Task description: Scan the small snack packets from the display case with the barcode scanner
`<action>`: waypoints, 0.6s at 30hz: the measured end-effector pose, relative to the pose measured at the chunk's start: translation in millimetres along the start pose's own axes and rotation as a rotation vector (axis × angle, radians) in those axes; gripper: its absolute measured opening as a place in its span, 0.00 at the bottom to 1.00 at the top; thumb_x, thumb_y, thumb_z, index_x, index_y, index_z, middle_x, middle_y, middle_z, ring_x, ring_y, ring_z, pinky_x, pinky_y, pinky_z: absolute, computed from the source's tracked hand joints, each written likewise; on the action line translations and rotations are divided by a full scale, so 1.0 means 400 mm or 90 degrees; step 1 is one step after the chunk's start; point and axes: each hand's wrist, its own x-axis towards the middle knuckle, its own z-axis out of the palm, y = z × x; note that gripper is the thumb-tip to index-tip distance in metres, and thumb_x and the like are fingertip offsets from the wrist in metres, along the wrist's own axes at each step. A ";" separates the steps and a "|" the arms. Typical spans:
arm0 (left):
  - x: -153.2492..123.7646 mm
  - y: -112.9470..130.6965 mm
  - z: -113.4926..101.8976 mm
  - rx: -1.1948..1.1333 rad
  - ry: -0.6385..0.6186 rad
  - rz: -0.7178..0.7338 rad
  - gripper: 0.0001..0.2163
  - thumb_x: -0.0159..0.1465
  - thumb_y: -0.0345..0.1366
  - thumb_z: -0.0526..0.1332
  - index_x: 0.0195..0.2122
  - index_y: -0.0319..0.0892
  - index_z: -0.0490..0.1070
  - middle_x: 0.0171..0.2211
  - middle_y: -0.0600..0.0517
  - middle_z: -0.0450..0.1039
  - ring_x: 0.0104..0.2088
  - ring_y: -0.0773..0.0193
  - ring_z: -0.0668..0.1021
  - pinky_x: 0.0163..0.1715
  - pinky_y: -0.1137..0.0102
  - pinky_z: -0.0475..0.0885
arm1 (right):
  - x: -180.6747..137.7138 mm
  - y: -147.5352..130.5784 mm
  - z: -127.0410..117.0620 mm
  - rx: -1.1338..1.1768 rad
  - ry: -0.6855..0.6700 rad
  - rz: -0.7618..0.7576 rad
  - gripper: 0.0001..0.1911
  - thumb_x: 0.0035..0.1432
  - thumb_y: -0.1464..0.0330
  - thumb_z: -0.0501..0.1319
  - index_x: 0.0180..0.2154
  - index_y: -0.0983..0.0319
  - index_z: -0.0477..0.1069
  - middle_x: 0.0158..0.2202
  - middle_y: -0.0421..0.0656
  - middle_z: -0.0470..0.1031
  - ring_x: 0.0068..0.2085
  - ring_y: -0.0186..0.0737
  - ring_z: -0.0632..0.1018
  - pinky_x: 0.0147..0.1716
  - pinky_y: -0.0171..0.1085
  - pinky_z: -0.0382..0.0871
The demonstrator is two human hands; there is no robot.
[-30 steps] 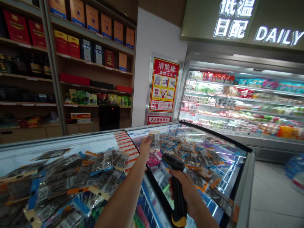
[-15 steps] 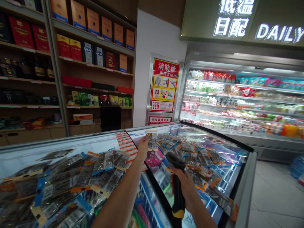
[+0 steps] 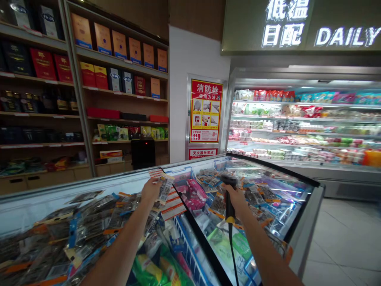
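**Packet swings left, away from the scanner**

Leftward and lower than half a second ago, the packet (image 3: 165, 186) is now tilted, pinched between the thumb and fingertips of the left hand (image 3: 151, 190). The striped label (image 3: 172, 203) lies just under those fingers. The packet is no longer held up before the scanner (image 3: 228, 180). The right hand (image 3: 238, 198), fingers wrapped tight round the grip, has pushed the scanner farther out. Loose packets (image 3: 89, 222) lie below and left of the left fingers on the freezer lid (image 3: 98, 186), and more lie beyond the right fingers.
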 end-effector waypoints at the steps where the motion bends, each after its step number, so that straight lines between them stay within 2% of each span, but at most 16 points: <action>1: -0.001 -0.006 -0.018 0.064 -0.007 -0.003 0.13 0.52 0.38 0.57 0.38 0.41 0.70 0.30 0.47 0.76 0.27 0.57 0.76 0.25 0.68 0.67 | 0.008 0.000 -0.005 -0.005 0.009 -0.003 0.09 0.43 0.64 0.61 0.20 0.61 0.62 0.10 0.34 0.63 0.12 0.32 0.65 0.10 0.31 0.57; 6: -0.030 -0.028 -0.102 0.354 -0.030 -0.006 0.19 0.58 0.40 0.50 0.51 0.44 0.62 0.40 0.45 0.74 0.39 0.52 0.76 0.33 0.64 0.68 | 0.035 0.016 -0.053 -0.026 0.038 -0.007 0.09 0.42 0.64 0.61 0.20 0.61 0.63 0.10 0.35 0.64 0.12 0.33 0.66 0.11 0.32 0.58; 8: -0.047 -0.023 -0.124 0.439 -0.035 0.010 0.20 0.59 0.39 0.47 0.52 0.43 0.60 0.43 0.43 0.72 0.43 0.50 0.74 0.36 0.61 0.67 | 0.041 0.026 -0.077 -0.035 0.047 -0.010 0.10 0.43 0.63 0.60 0.19 0.60 0.62 0.10 0.35 0.64 0.12 0.33 0.65 0.11 0.32 0.58; 11: -0.073 0.007 -0.131 0.558 -0.007 0.104 0.19 0.58 0.36 0.47 0.50 0.41 0.63 0.48 0.41 0.67 0.46 0.48 0.71 0.40 0.58 0.66 | 0.049 0.042 -0.108 -0.055 0.070 -0.021 0.11 0.42 0.62 0.61 0.18 0.60 0.62 0.10 0.35 0.64 0.13 0.33 0.65 0.13 0.33 0.59; 13: -0.093 0.042 -0.111 0.605 0.025 0.179 0.18 0.57 0.36 0.49 0.48 0.40 0.65 0.50 0.41 0.66 0.49 0.47 0.68 0.43 0.56 0.64 | 0.052 0.050 -0.121 -0.073 0.083 -0.026 0.11 0.42 0.61 0.61 0.19 0.60 0.62 0.11 0.35 0.64 0.14 0.34 0.66 0.14 0.34 0.60; 15: -0.118 0.085 -0.065 0.588 0.005 0.232 0.19 0.56 0.37 0.51 0.48 0.41 0.66 0.50 0.42 0.66 0.50 0.48 0.67 0.44 0.57 0.63 | 0.053 0.053 -0.126 -0.090 0.088 -0.033 0.11 0.42 0.61 0.61 0.20 0.60 0.62 0.12 0.36 0.65 0.14 0.34 0.67 0.15 0.34 0.62; 18: -0.167 0.146 0.053 0.467 -0.156 0.272 0.17 0.56 0.41 0.53 0.45 0.43 0.68 0.47 0.44 0.70 0.47 0.53 0.70 0.41 0.64 0.65 | 0.047 0.050 -0.124 -0.112 0.090 -0.048 0.11 0.43 0.60 0.61 0.21 0.59 0.63 0.13 0.35 0.64 0.15 0.35 0.68 0.16 0.34 0.63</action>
